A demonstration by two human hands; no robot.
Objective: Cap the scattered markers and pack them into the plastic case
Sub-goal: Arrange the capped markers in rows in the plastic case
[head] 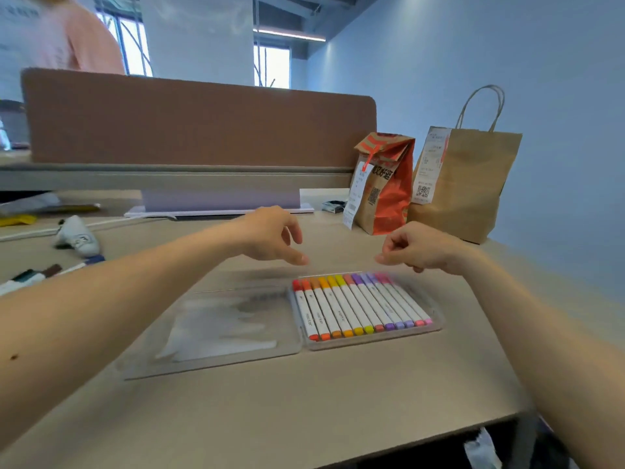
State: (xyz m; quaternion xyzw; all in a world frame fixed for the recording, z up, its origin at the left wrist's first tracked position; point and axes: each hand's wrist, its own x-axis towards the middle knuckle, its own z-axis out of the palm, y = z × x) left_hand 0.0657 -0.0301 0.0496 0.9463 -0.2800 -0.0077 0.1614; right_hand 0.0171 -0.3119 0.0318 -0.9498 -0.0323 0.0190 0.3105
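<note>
The clear plastic case (389, 338) lies open on the table (304, 411), its lid (216, 333) flat to the left and a row of capped markers (358, 306) packed in the right half. Both hands hover just beyond it. The left hand (270, 235) is relaxed, fingers loosely bent and holding nothing. The right hand (422, 248) has its fingers curled in, with nothing visible in them. A few more markers (37, 275) lie well apart at the table's left edge, so closing the case now would likely leave them out. The lid looks thin and floppy, so folding it over carelessly could jostle the loose row or catch on a cap.
</note>
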